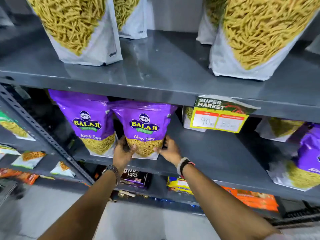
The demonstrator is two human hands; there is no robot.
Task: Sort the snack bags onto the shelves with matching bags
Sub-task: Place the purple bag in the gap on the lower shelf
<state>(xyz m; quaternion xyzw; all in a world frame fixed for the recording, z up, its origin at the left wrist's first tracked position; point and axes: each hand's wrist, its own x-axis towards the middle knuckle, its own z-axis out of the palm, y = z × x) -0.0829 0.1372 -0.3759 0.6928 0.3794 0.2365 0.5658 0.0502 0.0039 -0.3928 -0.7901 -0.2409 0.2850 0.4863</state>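
The fingers (132, 147) of the left hand (123, 152) are curling around the lower left corner of a purple Balaji Aloo Sev bag (144, 129), thumb lying on its front. The right hand (168, 149) is mirroring this at the lower right corner, its fingers pressing the bag's side and its thumb on the front, so both hands are clasping the bag between them. A watch (112, 169) is sitting on the left wrist and a band (183, 164) on the right wrist.

The held bag is standing upright near the front edge of the middle shelf (216, 153), its white base resting at or just above the shelf surface; I cannot tell which. Just beside it on the left, touching at the top corner, a second purple Aloo Sev bag (90, 122) is standing on the same shelf. A third purple bag (306, 158) is leaning at the shelf's right end, well apart.

A supermarket price tag (223, 115) is hanging from the front edge of the upper shelf (155, 66), where large white bags of yellow sev (78, 28) are standing.
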